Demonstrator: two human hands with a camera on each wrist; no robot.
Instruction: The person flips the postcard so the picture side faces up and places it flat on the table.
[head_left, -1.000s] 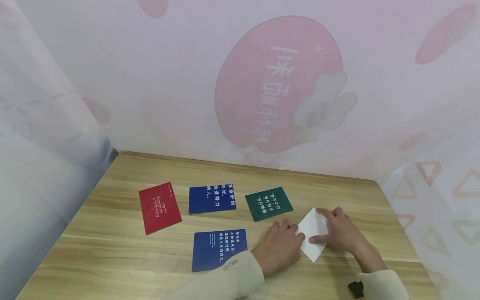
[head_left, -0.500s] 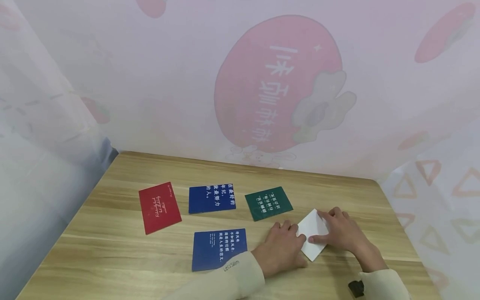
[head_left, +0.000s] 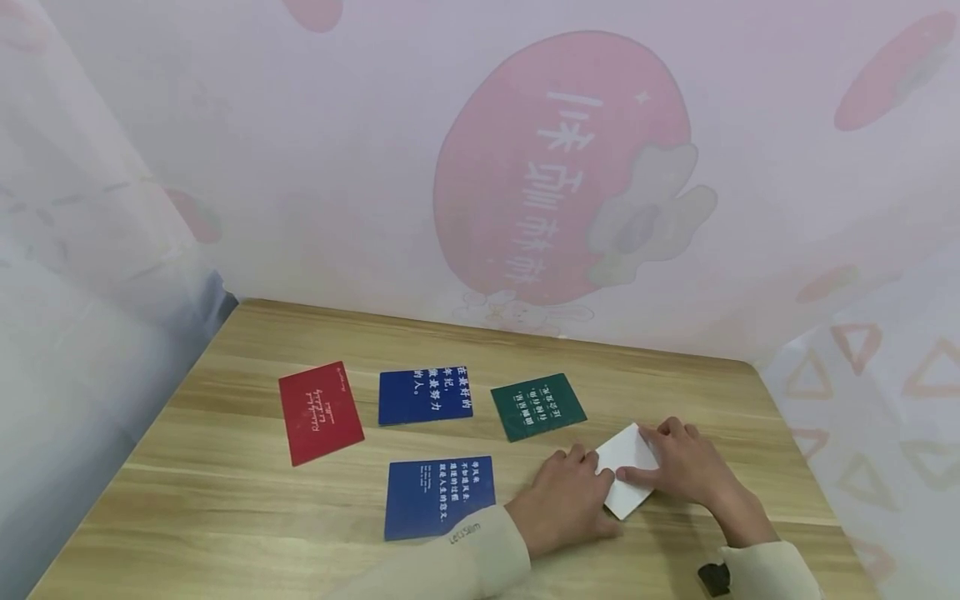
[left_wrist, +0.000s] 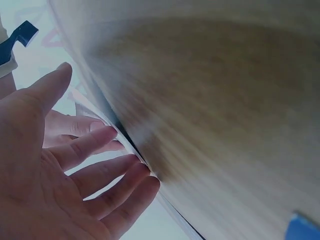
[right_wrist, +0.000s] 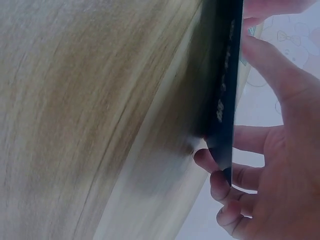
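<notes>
Between both hands, near the table's right side, lies a white-faced card (head_left: pixel 628 454). From the right wrist view, its underside (right_wrist: pixel 225 80) is dark with pale lettering. My left hand (head_left: pixel 562 500) touches the card's left edge with fairly straight fingertips; the left wrist view has its thumb held apart from the fingers. On the other side, my right hand (head_left: pixel 686 462) grips the card, thumb on the white face and several fingers (right_wrist: pixel 220 185) curled past the edge. A green card (head_left: pixel 538 407) lies just behind the left hand.
A red card (head_left: pixel 321 412), a dark blue card (head_left: pixel 423 396) and a lighter blue card (head_left: pixel 435 498) lie flat on the wooden table (head_left: pixel 225 500). The left sleeve (head_left: pixel 472 554) overlaps the lighter blue one. A printed curtain (head_left: pixel 337 167) borders the table's back.
The white-faced card has turned slightly clockwise between the hands. My left thumb has come into sight at the near side of that hand. The other cards stay where they were.
</notes>
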